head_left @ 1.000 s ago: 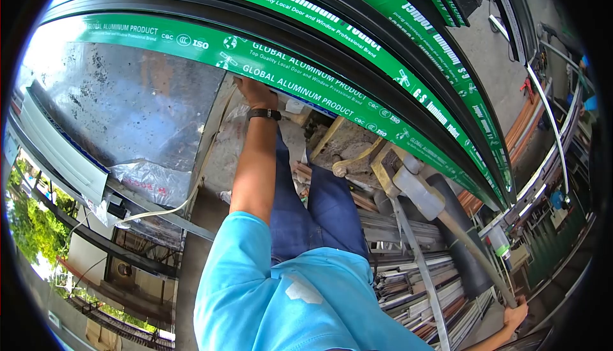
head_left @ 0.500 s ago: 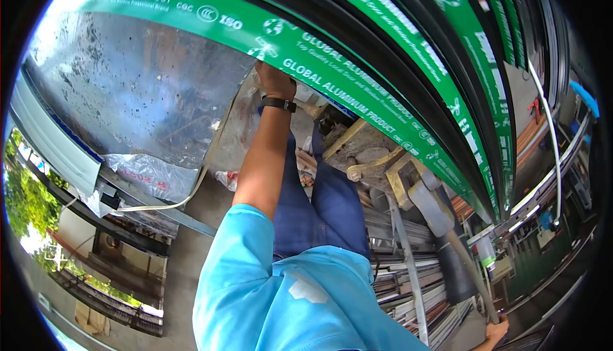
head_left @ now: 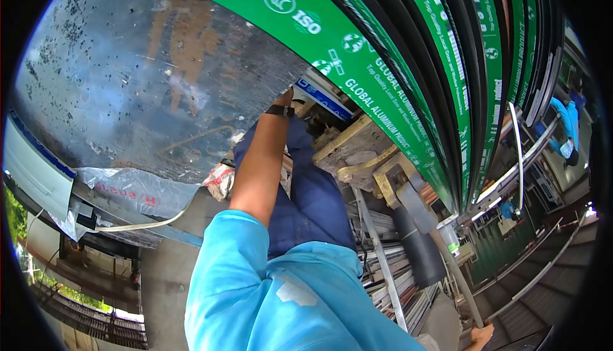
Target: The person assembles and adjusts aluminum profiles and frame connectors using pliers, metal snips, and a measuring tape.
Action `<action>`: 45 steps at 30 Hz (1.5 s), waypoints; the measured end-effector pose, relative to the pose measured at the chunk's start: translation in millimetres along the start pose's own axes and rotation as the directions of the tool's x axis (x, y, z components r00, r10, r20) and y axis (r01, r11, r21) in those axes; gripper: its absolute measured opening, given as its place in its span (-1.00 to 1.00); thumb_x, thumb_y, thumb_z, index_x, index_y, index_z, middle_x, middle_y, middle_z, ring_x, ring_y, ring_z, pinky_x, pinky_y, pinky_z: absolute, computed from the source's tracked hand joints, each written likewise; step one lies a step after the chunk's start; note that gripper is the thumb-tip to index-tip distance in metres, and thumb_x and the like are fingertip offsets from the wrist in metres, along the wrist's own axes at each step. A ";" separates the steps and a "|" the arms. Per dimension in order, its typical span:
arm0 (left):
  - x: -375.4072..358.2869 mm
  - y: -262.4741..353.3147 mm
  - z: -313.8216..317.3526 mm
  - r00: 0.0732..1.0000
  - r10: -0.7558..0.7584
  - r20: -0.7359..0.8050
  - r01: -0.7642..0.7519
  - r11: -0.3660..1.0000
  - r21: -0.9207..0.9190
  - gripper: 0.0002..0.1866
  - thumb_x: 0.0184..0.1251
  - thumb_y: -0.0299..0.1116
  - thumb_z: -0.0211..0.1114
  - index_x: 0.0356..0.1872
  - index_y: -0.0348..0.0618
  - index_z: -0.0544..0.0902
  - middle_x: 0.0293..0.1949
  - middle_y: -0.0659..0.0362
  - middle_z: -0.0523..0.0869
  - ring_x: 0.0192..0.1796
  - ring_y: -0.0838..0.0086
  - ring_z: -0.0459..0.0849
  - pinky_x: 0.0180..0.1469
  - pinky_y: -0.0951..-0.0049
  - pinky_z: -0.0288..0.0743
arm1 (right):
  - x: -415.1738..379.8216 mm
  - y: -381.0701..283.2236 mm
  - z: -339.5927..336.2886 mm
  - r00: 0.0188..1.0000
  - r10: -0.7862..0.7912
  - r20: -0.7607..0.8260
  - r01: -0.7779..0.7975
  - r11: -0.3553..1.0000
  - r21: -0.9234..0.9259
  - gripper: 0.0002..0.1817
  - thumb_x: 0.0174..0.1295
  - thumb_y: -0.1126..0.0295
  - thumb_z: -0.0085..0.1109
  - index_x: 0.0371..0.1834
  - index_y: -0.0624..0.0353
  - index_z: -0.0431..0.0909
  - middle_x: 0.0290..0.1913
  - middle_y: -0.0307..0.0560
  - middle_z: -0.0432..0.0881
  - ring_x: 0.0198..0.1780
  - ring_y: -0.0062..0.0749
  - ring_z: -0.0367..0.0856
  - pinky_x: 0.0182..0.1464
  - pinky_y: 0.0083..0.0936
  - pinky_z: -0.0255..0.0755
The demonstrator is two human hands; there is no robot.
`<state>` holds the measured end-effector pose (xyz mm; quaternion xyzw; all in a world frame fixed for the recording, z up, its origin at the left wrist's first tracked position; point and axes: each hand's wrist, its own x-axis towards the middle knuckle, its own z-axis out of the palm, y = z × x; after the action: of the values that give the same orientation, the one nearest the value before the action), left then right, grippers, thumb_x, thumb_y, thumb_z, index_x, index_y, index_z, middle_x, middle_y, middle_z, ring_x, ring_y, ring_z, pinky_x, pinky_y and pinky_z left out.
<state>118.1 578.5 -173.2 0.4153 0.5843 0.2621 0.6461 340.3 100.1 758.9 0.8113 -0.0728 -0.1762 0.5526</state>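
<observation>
My left hand (head_left: pixel 286 98), with a dark watch at the wrist, reaches to the edge of a profile wrapped in green printed film (head_left: pixel 377 111). Its fingers are hidden there. Just right of it lies a profile with blue-and-white film (head_left: pixel 325 100), beside a worn yellowish metal machine (head_left: pixel 348 143). A grey metal block (head_left: pixel 416 207) on the machine carries a long bar handle (head_left: pixel 456 271). At the lower right, my right hand (head_left: pixel 482 334) is closed around the handle's end.
A stained dark metal-topped table (head_left: pixel 147 89) fills the left. Clear plastic wrap (head_left: pixel 137 191) hangs at its near edge. More green-filmed profiles (head_left: pixel 463 63) lean at the right. Several long strips (head_left: pixel 396 287) lie below the machine. Another person in blue (head_left: pixel 567 124) is farther off.
My view has shifted, so more of the tabletop and the blue-and-white profile show. My left hand is still at the green profile's edge. My right hand stays on the handle.
</observation>
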 end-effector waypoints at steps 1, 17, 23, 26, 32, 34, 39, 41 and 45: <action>-3.6 2.4 -1.5 1.000 -0.008 0.000 0.008 1.000 -0.001 -0.63 0.61 -0.12 0.04 0.14 -0.15 0.60 0.08 0.13 0.71 0.16 0.29 0.68 0.22 0.20 0.56 | -1.4 0.6 -11.1 1.000 0.019 0.013 -0.018 1.000 -0.023 -0.45 -0.14 0.19 0.65 -0.18 0.40 0.67 -0.23 0.33 0.72 -0.06 0.30 0.70 0.03 -0.02 0.55; -6.4 12.1 -2.6 0.997 0.064 0.032 -0.069 0.978 0.198 -0.64 0.55 -0.16 0.12 0.16 -0.16 0.61 0.11 0.11 0.70 0.16 0.26 0.68 0.21 0.20 0.56 | 35.2 -26.8 16.8 0.997 -0.069 -0.034 0.070 0.996 0.046 -0.67 -0.09 0.35 0.48 -0.37 0.38 0.64 -0.33 0.38 0.70 -0.16 0.36 0.70 -0.09 -0.01 0.54; 5.4 30.9 -0.1 1.000 0.003 0.022 -0.004 0.999 0.042 -0.66 0.45 -0.28 0.21 0.16 -0.16 0.63 0.20 0.06 0.66 0.22 0.23 0.66 0.26 0.17 0.53 | 104.5 -51.1 129.8 0.961 -0.236 -0.143 0.267 0.926 0.265 -0.81 -0.09 0.46 0.34 -0.49 0.34 0.55 -0.46 0.34 0.61 -0.28 0.36 0.63 -0.12 -0.02 0.48; -2.5 75.1 14.6 0.960 -0.250 0.128 0.280 0.809 -0.516 -0.73 0.52 -0.33 0.25 0.15 -0.12 0.56 0.05 0.18 0.68 0.05 0.41 0.68 0.10 0.26 0.55 | 129.6 -69.7 164.0 0.937 -0.336 -0.093 0.347 0.881 0.322 -0.81 -0.04 0.45 0.33 -0.52 0.31 0.50 -0.53 0.28 0.54 -0.41 0.25 0.54 -0.22 -0.01 0.43; -11.3 58.1 43.3 0.954 -0.282 0.103 0.269 0.651 -0.710 -0.63 0.59 -0.25 0.26 0.26 -0.06 0.39 -0.08 0.22 0.70 -0.10 0.44 0.70 -0.07 0.38 0.57 | 138.8 -78.5 183.5 0.902 -0.406 -0.147 0.431 0.850 0.304 -0.45 0.25 0.15 0.45 -0.61 0.29 0.34 -0.67 0.14 0.33 -0.57 -0.03 0.24 -0.39 -0.04 0.25; -10.9 60.0 42.4 0.955 -0.274 0.113 0.272 0.660 -0.700 -0.65 0.59 -0.26 0.26 0.24 -0.06 0.40 -0.10 0.23 0.70 -0.10 0.45 0.70 -0.09 0.38 0.57 | 139.1 -79.6 183.9 0.904 -0.405 -0.138 0.427 0.841 0.333 -0.43 0.26 0.14 0.45 -0.62 0.29 0.31 -0.67 0.13 0.30 -0.55 -0.06 0.18 -0.41 -0.04 0.22; 8.5 53.8 37.6 0.966 -0.221 0.131 0.251 0.705 -0.663 -0.67 0.57 -0.28 0.26 0.22 -0.06 0.43 -0.09 0.24 0.69 -0.12 0.46 0.69 -0.10 0.39 0.56 | 138.0 -81.1 180.7 0.915 -0.390 -0.102 0.401 0.856 0.327 -0.43 0.25 0.12 0.45 -0.62 0.30 0.32 -0.66 0.16 0.34 -0.54 -0.02 0.22 -0.39 -0.02 0.22; 5.6 68.0 39.7 0.975 -0.193 0.113 0.219 0.724 -0.654 -0.64 0.55 -0.27 0.28 0.22 -0.12 0.44 -0.04 0.23 0.68 -0.09 0.46 0.67 -0.06 0.38 0.54 | 138.6 -80.0 181.1 0.916 -0.392 -0.084 0.397 0.859 0.322 -0.43 0.25 0.11 0.45 -0.62 0.30 0.34 -0.65 0.19 0.37 -0.54 0.05 0.27 -0.38 -0.01 0.24; -3.1 74.8 50.1 0.980 -0.188 0.070 0.188 0.738 -0.648 -0.61 0.51 -0.28 0.33 0.20 -0.21 0.46 0.00 0.22 0.68 -0.03 0.45 0.64 0.03 0.37 0.52 | 140.8 -83.4 175.8 0.940 -0.342 0.001 0.317 0.874 0.367 -0.65 0.12 0.29 0.39 -0.55 0.31 0.44 -0.60 0.25 0.47 -0.49 0.19 0.38 -0.30 -0.01 0.34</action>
<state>177.2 603.1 -109.9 0.1037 0.4957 0.3820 0.7730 400.0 -65.5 595.5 0.8932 0.0171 -0.2779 0.3531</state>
